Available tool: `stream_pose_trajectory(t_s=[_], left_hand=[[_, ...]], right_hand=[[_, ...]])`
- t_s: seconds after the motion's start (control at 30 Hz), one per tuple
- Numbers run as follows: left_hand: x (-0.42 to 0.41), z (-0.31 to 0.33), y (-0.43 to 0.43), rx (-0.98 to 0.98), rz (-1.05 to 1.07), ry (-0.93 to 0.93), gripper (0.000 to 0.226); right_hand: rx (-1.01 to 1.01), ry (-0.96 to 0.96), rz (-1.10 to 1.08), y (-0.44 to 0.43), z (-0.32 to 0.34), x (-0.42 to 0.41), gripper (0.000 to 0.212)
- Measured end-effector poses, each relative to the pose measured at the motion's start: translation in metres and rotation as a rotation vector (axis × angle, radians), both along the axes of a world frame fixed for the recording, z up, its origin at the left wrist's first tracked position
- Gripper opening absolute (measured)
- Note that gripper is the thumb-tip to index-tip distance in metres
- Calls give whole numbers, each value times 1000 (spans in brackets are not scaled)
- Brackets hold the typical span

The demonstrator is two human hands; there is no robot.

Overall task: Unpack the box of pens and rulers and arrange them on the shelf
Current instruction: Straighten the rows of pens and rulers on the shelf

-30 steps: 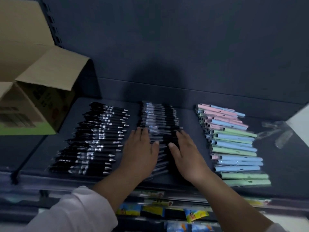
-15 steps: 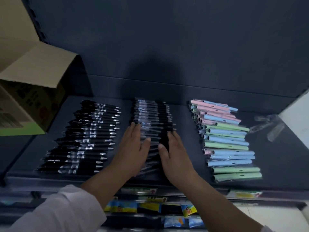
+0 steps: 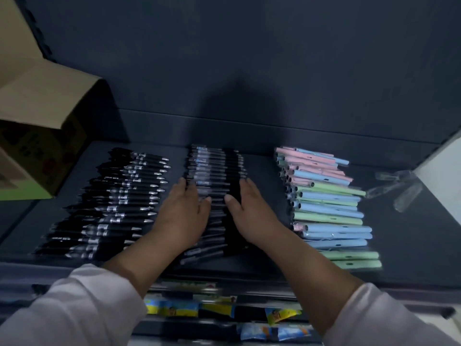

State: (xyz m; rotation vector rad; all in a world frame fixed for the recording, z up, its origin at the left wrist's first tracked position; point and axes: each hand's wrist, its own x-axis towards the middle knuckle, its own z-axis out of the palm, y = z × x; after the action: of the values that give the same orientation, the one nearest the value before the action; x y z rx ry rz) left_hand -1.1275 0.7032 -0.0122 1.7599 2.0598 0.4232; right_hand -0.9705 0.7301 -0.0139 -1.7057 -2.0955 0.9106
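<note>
Dark shelf (image 3: 411,245) under a dark back wall (image 3: 249,58); left hand (image 3: 183,216) and right hand (image 3: 252,213) press flat-fingered on the middle pen row (image 3: 214,168).

box (image 3: 37,136) left | 3 pen rows (image 3: 214,166) on shelf (image 3: 411,245)

No word, number or brand can be read anywhere. The cardboard box (image 3: 50,156), far left of the middle row of wrapped pens (image 3: 214,166), carries dark and red print on its side, too blurred to make out. The black pens (image 3: 117,203) just left of that row bear pale bands with tiny marks, illegible. Small bluish labels (image 3: 202,159) on the middle row itself are equally unreadable. The coloured packets (image 3: 174,308) below and in front of that row show pictures but no legible lettering.
</note>
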Motion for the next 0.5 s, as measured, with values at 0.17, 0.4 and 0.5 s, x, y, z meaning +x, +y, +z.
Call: stream_pose_trajectory(t_s=[0.17,0.4,0.5], left_hand=[[33,26,1,185,-34,25,65],[126,50,4,64,-238,-445,65],[147,47,13,22,-282,-472,64]], right_hand=[[208,21,-24,-6,31,36,66],[339,-73,-195,-7,58,143,50],[244,-46,-332,-3,56,181,50]])
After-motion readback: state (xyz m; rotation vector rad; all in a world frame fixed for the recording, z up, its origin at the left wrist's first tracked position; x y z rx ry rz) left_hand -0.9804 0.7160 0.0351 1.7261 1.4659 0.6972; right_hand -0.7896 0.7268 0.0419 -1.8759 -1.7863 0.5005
